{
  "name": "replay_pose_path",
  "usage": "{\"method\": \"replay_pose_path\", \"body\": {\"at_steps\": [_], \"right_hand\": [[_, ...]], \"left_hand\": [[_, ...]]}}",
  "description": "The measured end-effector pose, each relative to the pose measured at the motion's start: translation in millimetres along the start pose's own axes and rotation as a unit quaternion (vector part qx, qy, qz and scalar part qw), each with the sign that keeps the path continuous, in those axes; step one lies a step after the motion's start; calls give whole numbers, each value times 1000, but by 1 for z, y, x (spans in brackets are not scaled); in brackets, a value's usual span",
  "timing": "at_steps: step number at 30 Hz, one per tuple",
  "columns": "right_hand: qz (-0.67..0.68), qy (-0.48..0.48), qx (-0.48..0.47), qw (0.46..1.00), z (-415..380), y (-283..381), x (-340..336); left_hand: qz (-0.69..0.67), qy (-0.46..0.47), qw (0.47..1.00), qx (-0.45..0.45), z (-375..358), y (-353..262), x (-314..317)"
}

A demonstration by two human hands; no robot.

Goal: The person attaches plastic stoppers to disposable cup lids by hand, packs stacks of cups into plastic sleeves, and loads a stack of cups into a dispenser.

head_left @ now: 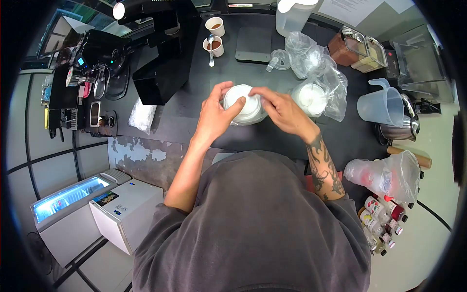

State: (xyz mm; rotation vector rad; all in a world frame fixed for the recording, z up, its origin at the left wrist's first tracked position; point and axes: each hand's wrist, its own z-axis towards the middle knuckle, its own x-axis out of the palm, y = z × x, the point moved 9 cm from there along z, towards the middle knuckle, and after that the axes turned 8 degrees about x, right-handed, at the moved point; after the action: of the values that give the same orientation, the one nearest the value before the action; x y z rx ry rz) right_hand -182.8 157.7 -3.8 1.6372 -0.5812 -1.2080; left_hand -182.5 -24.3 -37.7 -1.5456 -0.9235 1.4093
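In front of me on the dark counter is a stack of round white lids (239, 108), with clear plastic showing around its lower edge. My left hand (214, 113) grips the stack from the left, thumb across the top lid and fingers along the far rim. My right hand (283, 113) is closed at the right rim, index finger on the lid's edge; the other fingers are curled and partly hidden. Just right of that hand, more white lids (312, 100) lie in a crumpled clear plastic bag (334, 90).
Two paper cups (214, 27) with brown contents stand at the back, a spoon (211, 51) across the nearer one. Beside them are a black scale (254, 45) and a clear dome lid (279, 59). A plastic pitcher (377, 107) stands right, a black grinder (158, 73) left.
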Motion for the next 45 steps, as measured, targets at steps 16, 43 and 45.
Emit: {"method": "replay_pose_path", "body": {"at_steps": [16, 43, 45], "right_hand": [[13, -34, -4, 999, -13, -14, 0], [-65, -107, -58, 990, -32, -16, 5], [-80, -100, -57, 990, -30, -15, 4]], "left_hand": [[393, -72, 809, 430, -74, -57, 25], [372, 81, 870, 312, -81, -53, 23], [383, 114, 859, 319, -76, -60, 10]]}}
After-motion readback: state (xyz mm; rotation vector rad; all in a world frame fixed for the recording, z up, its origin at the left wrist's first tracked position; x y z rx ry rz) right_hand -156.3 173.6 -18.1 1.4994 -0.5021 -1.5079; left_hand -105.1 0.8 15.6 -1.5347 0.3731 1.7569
